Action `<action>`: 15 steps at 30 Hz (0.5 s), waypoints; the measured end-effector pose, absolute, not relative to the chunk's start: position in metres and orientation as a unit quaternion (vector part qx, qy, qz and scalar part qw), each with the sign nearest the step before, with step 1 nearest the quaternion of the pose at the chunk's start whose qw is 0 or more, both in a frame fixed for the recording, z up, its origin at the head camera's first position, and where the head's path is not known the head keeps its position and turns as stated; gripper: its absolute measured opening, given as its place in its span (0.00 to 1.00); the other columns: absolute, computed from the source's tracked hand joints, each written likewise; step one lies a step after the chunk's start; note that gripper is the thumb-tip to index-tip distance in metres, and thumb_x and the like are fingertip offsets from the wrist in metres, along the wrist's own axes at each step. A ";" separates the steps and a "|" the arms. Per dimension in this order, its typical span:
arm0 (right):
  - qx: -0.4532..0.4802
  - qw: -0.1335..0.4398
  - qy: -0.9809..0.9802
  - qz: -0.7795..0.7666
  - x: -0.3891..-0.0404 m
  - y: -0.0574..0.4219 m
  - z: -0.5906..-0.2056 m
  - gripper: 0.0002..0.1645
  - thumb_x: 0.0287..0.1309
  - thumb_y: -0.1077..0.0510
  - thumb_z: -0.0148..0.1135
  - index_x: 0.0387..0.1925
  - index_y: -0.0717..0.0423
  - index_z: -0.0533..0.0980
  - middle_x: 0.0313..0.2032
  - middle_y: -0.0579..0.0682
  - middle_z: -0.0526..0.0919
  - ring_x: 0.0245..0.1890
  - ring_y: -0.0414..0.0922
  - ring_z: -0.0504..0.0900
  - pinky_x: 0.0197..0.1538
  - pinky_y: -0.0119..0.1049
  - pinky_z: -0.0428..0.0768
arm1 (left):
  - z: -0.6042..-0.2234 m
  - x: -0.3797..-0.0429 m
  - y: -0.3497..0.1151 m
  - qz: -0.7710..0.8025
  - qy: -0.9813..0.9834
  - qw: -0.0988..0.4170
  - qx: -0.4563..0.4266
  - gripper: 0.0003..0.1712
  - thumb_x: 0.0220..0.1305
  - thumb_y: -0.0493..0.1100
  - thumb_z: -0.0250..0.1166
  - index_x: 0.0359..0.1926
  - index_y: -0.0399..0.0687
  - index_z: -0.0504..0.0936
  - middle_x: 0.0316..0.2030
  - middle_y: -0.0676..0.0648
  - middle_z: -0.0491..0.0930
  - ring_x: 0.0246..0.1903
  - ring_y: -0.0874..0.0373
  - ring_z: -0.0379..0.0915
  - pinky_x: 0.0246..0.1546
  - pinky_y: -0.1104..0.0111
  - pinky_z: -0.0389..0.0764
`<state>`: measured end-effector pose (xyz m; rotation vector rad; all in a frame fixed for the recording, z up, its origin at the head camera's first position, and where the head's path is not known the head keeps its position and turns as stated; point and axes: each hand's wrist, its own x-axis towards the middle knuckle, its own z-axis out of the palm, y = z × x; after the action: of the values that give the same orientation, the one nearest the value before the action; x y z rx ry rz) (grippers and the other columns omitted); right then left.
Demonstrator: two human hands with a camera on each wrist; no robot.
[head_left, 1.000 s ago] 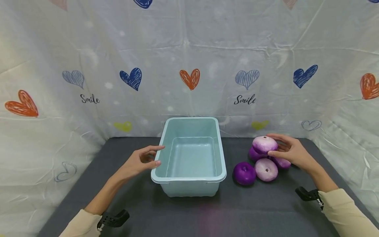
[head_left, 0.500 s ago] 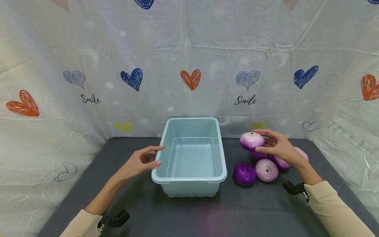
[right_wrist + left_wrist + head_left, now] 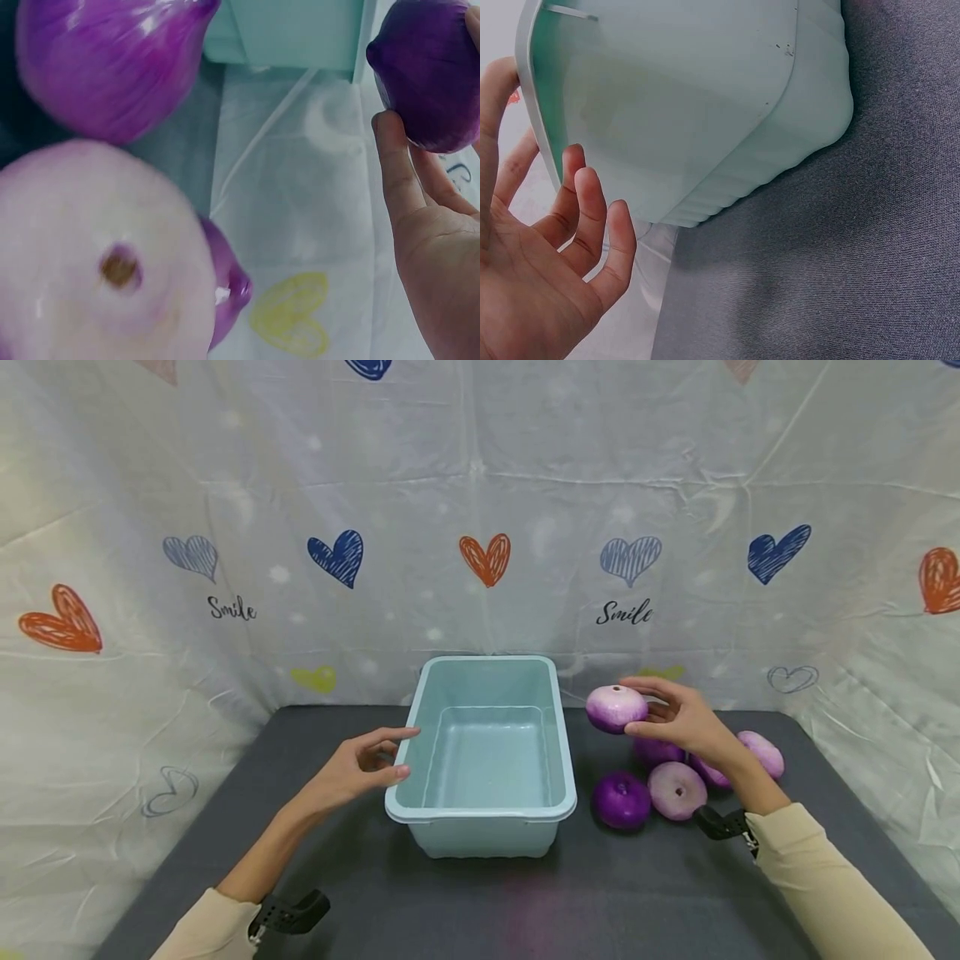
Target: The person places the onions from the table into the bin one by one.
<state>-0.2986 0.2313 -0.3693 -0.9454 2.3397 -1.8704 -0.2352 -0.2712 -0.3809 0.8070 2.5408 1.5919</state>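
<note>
Right of the tub (image 3: pixel 483 838), the right hand (image 3: pixel 678 717) pinches a raised onion (image 3: pixel 615 708), cut off in the right wrist view, near other onions (image 3: pixel 622 800), some partly hidden by the forearm (image 3: pixel 753 783), while the left hand (image 3: pixel 352 770), fingers loosely parted and gripping nothing, touches the tub's left side.

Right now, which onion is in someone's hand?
The pale-topped onion in the right hand, held above the table; neither hand holds the other onions.
</note>
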 end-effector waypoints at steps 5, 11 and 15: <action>-0.306 0.005 0.739 -0.600 -0.305 0.219 -0.365 0.38 0.58 0.69 0.73 0.69 0.62 0.71 0.65 0.56 0.74 0.62 0.51 0.76 0.60 0.38 0.74 | -0.381 -0.234 -0.272 0.512 0.819 0.018 0.257 0.30 0.69 0.37 0.67 0.71 0.45 0.73 0.42 0.38 0.76 0.30 0.47 0.76 0.34 0.61 0.78; -0.317 0.010 0.730 -0.605 -0.311 0.205 -0.357 0.38 0.58 0.70 0.73 0.69 0.61 0.71 0.65 0.56 0.74 0.63 0.52 0.75 0.61 0.39 0.73 | -0.382 -0.234 -0.272 0.512 0.821 0.020 0.253 0.30 0.69 0.38 0.67 0.71 0.47 0.73 0.44 0.38 0.77 0.33 0.48 0.78 0.37 0.58 0.79; -0.336 0.015 0.721 -0.605 -0.313 0.194 -0.350 0.39 0.57 0.70 0.73 0.69 0.62 0.70 0.65 0.56 0.74 0.62 0.53 0.75 0.60 0.41 0.74 | -0.382 -0.235 -0.272 0.515 0.819 0.022 0.251 0.30 0.70 0.38 0.67 0.71 0.47 0.73 0.43 0.38 0.77 0.33 0.47 0.78 0.38 0.57 0.79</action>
<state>-0.3131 0.1942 -0.3503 -1.0450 2.2457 -1.8844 -0.2346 -0.2723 -0.3820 0.7787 2.5389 1.5952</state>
